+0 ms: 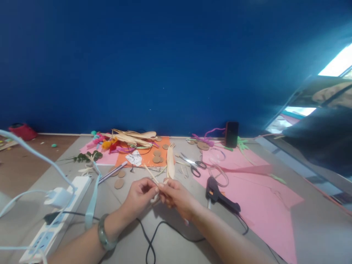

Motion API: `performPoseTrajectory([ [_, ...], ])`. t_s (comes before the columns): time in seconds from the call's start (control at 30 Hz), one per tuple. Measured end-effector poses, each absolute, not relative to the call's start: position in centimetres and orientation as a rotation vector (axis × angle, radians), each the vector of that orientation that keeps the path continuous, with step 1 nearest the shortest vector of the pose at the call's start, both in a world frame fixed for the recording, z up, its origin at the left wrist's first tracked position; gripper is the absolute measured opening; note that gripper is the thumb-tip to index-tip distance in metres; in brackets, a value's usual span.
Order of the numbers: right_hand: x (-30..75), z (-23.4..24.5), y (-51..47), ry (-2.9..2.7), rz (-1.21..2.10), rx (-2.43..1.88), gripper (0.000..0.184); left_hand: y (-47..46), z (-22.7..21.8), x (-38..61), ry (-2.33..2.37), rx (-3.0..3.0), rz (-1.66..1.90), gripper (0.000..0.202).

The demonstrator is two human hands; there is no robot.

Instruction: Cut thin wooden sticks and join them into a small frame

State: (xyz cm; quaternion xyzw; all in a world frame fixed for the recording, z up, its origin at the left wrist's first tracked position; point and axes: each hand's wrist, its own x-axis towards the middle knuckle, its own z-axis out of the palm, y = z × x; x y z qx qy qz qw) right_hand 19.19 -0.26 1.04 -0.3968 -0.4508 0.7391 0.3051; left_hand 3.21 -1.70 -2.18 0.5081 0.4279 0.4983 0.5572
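Observation:
My left hand (140,198) and my right hand (178,196) meet low over the middle of the table. Fingers and thumbs of both are closed on a thin straw-coloured strip (150,173), whose free end sticks up and to the left. A pale loop of it hangs below the fingertips, partly hidden by them. Just beyond my right hand lies a flat bundle of similar straw-coloured strips (171,163). Scissors (194,165) with black handles rest open to its right. Farther right is a black hot glue gun (218,196), beside pink paper (261,209).
A white power strip (78,187) with plugs and cables is at the left. Brown discs (119,183), orange paper (123,158) and more strips (134,138) lie toward the blue wall (176,66). A phone (231,134) stands there. A black cord (176,228) crosses in front.

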Motion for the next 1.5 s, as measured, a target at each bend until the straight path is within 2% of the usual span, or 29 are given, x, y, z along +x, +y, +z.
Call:
performPoseTrajectory([
  [0.27,20.1,1.8,0.3,-1.081,1.947,-1.012,0.044,-1.1,-1.4,2.3,1.057,1.206,1.214,0.022],
  [0.47,20.7,1.6,1.3,-1.012,1.847,-0.993,0.042,-0.9,-1.2,1.8,1.096,1.148,1.25,0.022],
  [0.83,18.5,0.6,-0.8,-1.244,1.846,-1.049,0.041,-1.0,-2.4,2.9,1.087,1.157,1.208,0.024],
  [1.03,18.6,0.4,-0.7,-1.245,1.823,-1.109,0.042,-1.4,-1.3,3.2,1.102,1.209,1.183,0.022],
  [1.23,18.6,0.7,-0.5,-1.211,1.876,-1.108,0.039,-1.5,-0.6,3.4,1.061,1.223,1.195,0.021],
  [1.5,19.6,1.6,0.1,-1.105,1.938,-1.055,0.041,-1.1,-2.1,2.7,1.027,1.161,1.225,0.021],
])
